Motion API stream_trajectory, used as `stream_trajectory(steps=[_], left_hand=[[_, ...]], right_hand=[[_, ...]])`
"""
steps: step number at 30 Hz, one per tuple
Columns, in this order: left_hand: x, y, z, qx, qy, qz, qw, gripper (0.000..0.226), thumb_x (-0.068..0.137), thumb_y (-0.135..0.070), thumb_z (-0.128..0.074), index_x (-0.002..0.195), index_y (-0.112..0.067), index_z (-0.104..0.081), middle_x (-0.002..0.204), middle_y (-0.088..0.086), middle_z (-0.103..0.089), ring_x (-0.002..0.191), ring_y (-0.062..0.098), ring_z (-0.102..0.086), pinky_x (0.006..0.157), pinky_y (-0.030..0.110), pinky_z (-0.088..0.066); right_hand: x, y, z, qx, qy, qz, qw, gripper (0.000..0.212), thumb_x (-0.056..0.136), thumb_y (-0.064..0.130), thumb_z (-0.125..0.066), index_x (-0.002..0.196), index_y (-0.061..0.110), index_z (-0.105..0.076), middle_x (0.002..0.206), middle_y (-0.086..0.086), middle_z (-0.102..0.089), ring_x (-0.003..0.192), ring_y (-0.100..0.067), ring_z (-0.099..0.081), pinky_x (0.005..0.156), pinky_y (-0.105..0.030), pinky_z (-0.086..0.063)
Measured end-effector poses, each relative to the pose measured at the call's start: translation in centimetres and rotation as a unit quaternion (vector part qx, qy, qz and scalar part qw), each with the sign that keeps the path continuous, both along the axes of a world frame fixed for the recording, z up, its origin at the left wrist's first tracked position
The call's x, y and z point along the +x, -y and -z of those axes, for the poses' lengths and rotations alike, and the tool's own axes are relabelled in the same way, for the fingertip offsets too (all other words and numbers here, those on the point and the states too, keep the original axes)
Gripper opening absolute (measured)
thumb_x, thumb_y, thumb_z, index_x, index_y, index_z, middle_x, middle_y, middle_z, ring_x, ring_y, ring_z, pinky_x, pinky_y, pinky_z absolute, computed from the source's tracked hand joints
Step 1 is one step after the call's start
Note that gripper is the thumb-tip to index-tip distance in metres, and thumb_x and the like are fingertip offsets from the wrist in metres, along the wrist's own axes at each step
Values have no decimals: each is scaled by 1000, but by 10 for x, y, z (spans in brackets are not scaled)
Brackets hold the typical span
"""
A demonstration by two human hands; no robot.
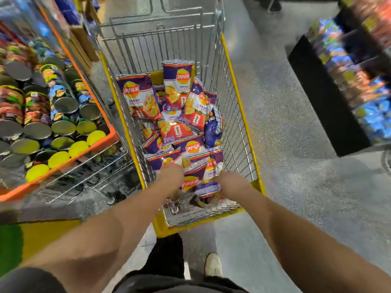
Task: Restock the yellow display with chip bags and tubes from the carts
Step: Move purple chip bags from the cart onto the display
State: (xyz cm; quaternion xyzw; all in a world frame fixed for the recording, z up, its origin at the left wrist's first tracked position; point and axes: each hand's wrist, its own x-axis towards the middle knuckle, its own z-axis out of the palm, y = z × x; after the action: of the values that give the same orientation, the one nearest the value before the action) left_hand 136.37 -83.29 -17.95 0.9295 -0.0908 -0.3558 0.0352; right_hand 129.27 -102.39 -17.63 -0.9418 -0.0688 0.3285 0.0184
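Yellow wire cart [237,96] in the centre, seen from above; purple chip bags [179,115] heaped loosely inside it, piled toward the near end. Both arms reach down into the near end of the cart; left hand [170,178] buried among the bags, back of hand up, fingers hidden, so cannot tell how they lie; right hand [229,183] at the edge of a crumpled bag [208,188], fingers tucked out of sight beneath it, grip unclear. Left of the cart, an orange-rimmed cart [88,149] packed with chip tubes [57,106] lying on their sides, ends facing the camera. Right of the cart, across grey floor [285,144], a dark shelf [323,98] with blurred packets. Shoe [213,264] below the cart.
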Motion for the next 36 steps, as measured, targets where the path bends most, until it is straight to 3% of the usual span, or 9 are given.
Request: stream_trajectory(steps=[6,10,15,18,25,29,31,33,36], left_hand=[[-38,-6,-83,-91,137,-92,982,23,93,-26,-56,109,-9,-57,102,12,-63,92,31,-63,67,35,-47],[-74,-29,-159,-119,213,-138,960,19,91,-32,-59,100,-16,-55,91,6,-63,76,27,-57,62,34,-45],[-137,-89,-237,-94,307,-193,927,24,95,-25,-56,116,-12,-55,111,12,-64,105,35,-60,73,36,-43],[-179,-135,-266,-82,331,-238,909,21,94,-27,-57,110,-13,-56,109,10,-64,104,33,-59,75,36,-46],[-331,-266,-298,-36,344,-380,858,31,93,-29,-61,123,-20,-58,119,7,-65,108,29,-59,76,34,-46],[-444,-340,-293,1,315,-462,829,24,95,-30,-59,116,-18,-58,113,7,-63,104,30,-58,70,31,-40],[-505,-375,-286,19,301,-486,820,22,95,-31,-59,111,-16,-57,107,9,-61,101,32,-58,72,34,-45],[-566,-407,-280,26,286,-513,809,27,96,-32,-58,120,-20,-56,112,7,-62,105,33,-59,77,36,-48],[-657,-450,-273,52,271,-544,792,27,96,-29,-56,123,-24,-57,117,7,-63,103,30,-59,74,35,-47]], right_hand=[[-2,20,-99,12,78,-64,995,45,86,34,-65,126,17,-55,120,-10,-60,113,-30,-58,84,-35,-48],[-10,11,-171,7,143,-140,980,50,87,42,-63,131,23,-48,126,-7,-60,116,-29,-56,84,-36,-47],[-25,-48,-250,-1,201,-270,942,58,88,52,-59,135,20,-46,122,-8,-62,112,-30,-57,81,-35,-47],[-42,-93,-283,9,219,-331,918,57,89,53,-59,135,20,-47,123,-8,-62,112,-29,-56,79,-34,-44],[-112,-255,-308,46,178,-475,861,43,86,49,-63,116,19,-53,108,-6,-63,103,-29,-58,69,-32,-41],[-180,-365,-300,69,133,-542,827,42,80,46,-67,114,23,-55,105,-3,-64,95,-26,-59,77,-36,-50],[-225,-417,-295,73,111,-574,808,39,82,40,-66,116,27,-53,103,1,-62,89,-20,-55,71,-31,-44],[-272,-465,-290,73,95,-594,795,44,83,37,-65,125,30,-52,104,2,-60,88,-18,-52,68,-28,-36],[-348,-536,-279,83,87,-645,755,42,84,34,-67,124,26,-55,94,4,-60,89,-20,-57,67,-31,-42]])
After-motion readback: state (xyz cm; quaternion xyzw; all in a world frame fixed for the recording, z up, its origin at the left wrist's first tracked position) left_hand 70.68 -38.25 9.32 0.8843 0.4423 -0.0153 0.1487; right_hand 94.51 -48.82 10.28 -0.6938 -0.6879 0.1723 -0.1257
